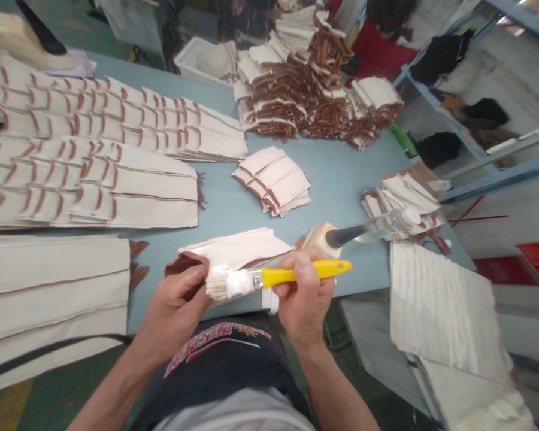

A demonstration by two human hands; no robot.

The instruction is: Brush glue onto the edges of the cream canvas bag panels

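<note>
My right hand [306,293] is closed around the yellow handle of a paintbrush [273,276]. The brush points left, and its pale bristles lie against the near edge of a cream fabric piece with brown lining [238,248]. At that piece's left end, my left hand [179,305] pinches the folded-back brown edge between thumb and fingers. Just beyond my right hand a hammer or mallet-like tool with a pale head [322,239] and dark handle lies on the table. Behind the piece sits a small stack of similar cream pieces [273,176].
Overlapping rows of cream pieces [157,194] cover the left of the blue table [341,173]. A tall pile of brown-edged pieces [273,96] stands at the back beside a white bin [193,57]. A clear bottle [390,224] lies at right, near a metal shelf [471,134].
</note>
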